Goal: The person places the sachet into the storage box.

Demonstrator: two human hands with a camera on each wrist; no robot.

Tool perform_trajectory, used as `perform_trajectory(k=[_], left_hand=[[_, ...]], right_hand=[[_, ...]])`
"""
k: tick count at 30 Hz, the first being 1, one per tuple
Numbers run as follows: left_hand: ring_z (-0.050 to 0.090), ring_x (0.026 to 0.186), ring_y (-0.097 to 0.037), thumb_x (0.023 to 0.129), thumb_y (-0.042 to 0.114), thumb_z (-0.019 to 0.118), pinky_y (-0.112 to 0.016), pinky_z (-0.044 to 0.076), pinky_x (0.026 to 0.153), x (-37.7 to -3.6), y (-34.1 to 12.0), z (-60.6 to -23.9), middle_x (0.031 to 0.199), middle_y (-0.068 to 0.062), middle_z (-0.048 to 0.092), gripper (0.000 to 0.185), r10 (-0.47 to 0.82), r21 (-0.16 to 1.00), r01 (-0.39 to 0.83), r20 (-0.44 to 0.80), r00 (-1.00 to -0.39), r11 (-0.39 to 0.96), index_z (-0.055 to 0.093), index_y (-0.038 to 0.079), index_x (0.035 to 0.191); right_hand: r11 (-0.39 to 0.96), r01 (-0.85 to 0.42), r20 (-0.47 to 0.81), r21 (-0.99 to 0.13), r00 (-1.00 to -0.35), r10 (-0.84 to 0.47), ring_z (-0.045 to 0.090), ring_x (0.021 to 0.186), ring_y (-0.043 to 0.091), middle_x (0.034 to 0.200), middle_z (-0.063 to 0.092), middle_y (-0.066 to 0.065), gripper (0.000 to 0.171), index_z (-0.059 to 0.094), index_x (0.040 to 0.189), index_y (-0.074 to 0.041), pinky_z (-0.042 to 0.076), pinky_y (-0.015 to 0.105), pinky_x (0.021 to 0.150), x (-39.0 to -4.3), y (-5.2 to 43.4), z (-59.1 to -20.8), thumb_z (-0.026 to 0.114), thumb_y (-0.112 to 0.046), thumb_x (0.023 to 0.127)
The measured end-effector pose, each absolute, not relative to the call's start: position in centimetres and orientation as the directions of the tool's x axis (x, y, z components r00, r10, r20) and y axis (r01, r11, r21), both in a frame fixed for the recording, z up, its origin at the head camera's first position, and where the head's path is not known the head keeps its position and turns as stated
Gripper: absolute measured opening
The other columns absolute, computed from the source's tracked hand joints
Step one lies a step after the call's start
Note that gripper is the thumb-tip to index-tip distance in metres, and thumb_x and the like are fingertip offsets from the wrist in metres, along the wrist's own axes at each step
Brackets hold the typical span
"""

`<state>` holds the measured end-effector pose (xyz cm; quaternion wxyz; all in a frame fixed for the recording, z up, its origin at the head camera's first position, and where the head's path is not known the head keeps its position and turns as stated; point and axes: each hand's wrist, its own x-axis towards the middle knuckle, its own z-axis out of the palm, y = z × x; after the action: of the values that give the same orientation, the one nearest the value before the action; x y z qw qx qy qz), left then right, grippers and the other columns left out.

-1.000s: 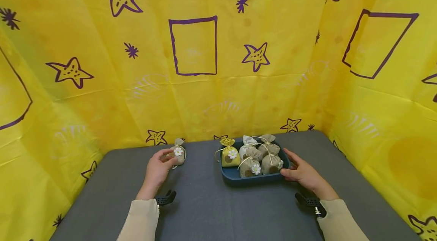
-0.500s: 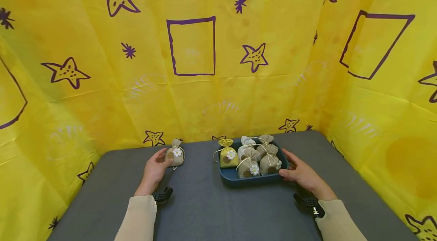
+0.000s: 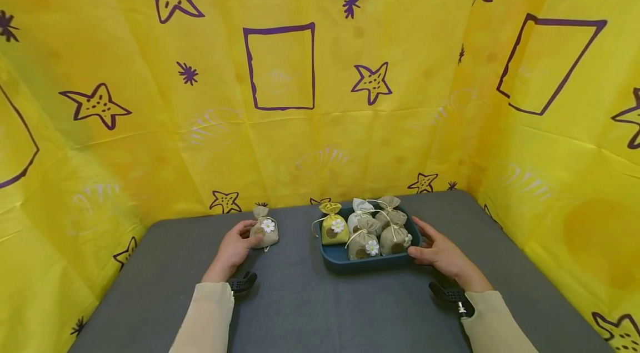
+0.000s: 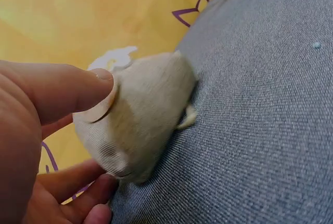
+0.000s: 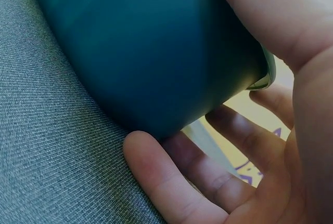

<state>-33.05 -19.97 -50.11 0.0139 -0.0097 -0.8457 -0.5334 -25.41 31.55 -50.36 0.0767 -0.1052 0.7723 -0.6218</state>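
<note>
My left hand (image 3: 232,247) pinches a beige drawstring pouch (image 3: 265,237) by its left side, near the table's back edge. The pouch bears a white flower and a round brown patch. In the left wrist view, my thumb presses the front of the beige pouch (image 4: 151,104), with fingers behind and beneath it. My right hand (image 3: 442,253) holds the right end of a dark blue tray (image 3: 360,267). In the right wrist view, the thumb lies over the rim of the blue tray (image 5: 145,52) and the fingers curl under its outer wall.
In the tray stand a yellow pouch (image 3: 330,235), a white pouch (image 3: 358,220) and several beige pouches (image 3: 364,240), crowded toward the right. The grey cloth-covered table (image 3: 300,297) meets a yellow patterned curtain (image 3: 280,164) at its back and sides.
The beige pouch and my left hand have moved a little to the right over the last half second. My right hand and the tray stay put.
</note>
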Motion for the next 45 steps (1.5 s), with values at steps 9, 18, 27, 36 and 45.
perform_trajectory(k=[9, 18, 27, 36, 45], left_hand=[[0.054, 0.114, -0.038, 0.092, 0.020, 0.074, -0.051, 0.042, 0.088, -32.6, -19.3, -49.8, 0.124, -0.022, 0.061, 0.027, 0.037, 0.852, 0.055, 0.041, -0.998, 0.521, 0.063, 0.009, 0.114], [0.058, 0.113, -0.035, 0.088, 0.012, 0.077, -0.047, 0.047, 0.086, -32.2, -18.1, -49.9, 0.125, -0.017, 0.061, 0.032, 0.114, 0.836, 0.139, 0.093, -0.989, 0.531, 0.062, 0.014, 0.116], [0.059, 0.101, -0.026, 0.088, 0.010, 0.077, -0.040, 0.047, 0.077, -31.2, -17.8, -49.7, 0.121, -0.007, 0.064, 0.035, 0.151, 0.837, 0.170, 0.106, -0.983, 0.519, 0.072, 0.021, 0.120], [0.051, 0.081, -0.023, 0.085, 0.009, 0.079, -0.038, 0.039, 0.067, -30.5, -17.6, -49.5, 0.092, -0.003, 0.062, 0.034, 0.151, 0.819, 0.171, 0.104, -0.983, 0.547, 0.071, 0.023, 0.115], [0.055, 0.079, -0.021, 0.082, 0.011, 0.082, -0.037, 0.044, 0.066, -30.0, -17.1, -49.1, 0.093, 0.000, 0.066, 0.031, 0.156, 0.812, 0.184, 0.116, -0.981, 0.554, 0.072, 0.023, 0.108]], right_hand=[[0.204, -0.063, 0.008, -0.977, -0.966, -0.259, 0.034, 0.132, 0.056, 0.159, 0.010, 0.030, 0.089, 0.012, 0.161, -0.011, 0.054, 0.046, 0.083, -25.5, 31.7, -50.3, 0.072, -0.015, 0.094], [0.204, -0.069, 0.013, -0.976, -0.964, -0.266, 0.027, 0.134, 0.058, 0.159, 0.006, 0.032, 0.090, 0.010, 0.161, -0.009, 0.054, 0.046, 0.084, -25.3, 31.6, -50.1, 0.071, -0.013, 0.095], [0.201, -0.065, 0.009, -0.977, -0.963, -0.269, 0.017, 0.136, 0.062, 0.159, 0.003, 0.032, 0.091, 0.010, 0.161, -0.010, 0.054, 0.046, 0.084, -25.4, 31.6, -50.2, 0.072, -0.015, 0.094], [0.220, -0.054, -0.004, -0.974, -0.966, -0.257, 0.016, 0.135, 0.063, 0.159, 0.004, 0.032, 0.091, 0.011, 0.161, -0.011, 0.054, 0.046, 0.083, -25.6, 31.6, -50.3, 0.072, -0.016, 0.094], [0.229, -0.068, 0.006, -0.971, -0.966, -0.258, 0.022, 0.134, 0.062, 0.158, 0.005, 0.033, 0.090, 0.011, 0.160, -0.009, 0.054, 0.046, 0.083, -25.4, 31.6, -50.1, 0.071, -0.014, 0.094]])
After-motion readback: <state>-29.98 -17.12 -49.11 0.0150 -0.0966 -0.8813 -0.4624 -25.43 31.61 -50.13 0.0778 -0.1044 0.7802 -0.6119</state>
